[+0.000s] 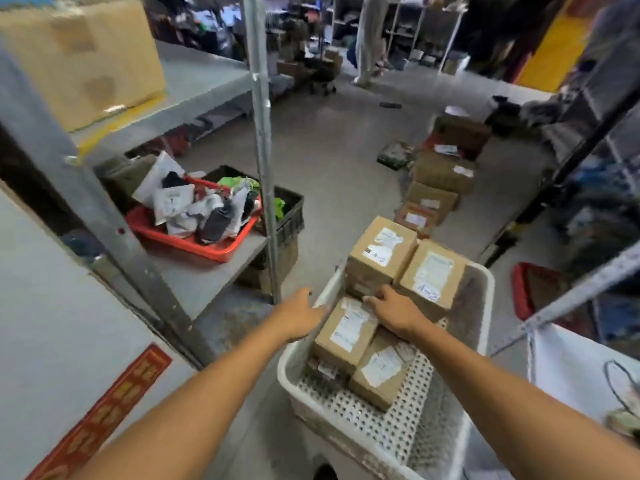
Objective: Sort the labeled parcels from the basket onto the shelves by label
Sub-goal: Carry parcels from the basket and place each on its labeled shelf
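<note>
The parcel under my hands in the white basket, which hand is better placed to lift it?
Probably the right hand: it rests on the parcel, while the left hand is at the basket rim.

Matt cardboard parcels (346,336), perforated plastic basket (367,420)

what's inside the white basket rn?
The white basket holds four brown parcels with white labels; the right hand rests on one. Smaller items show underneath, mostly covered.

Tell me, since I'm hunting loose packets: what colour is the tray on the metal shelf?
Red: the shallow plastic tray, clearest in the head view.
</note>
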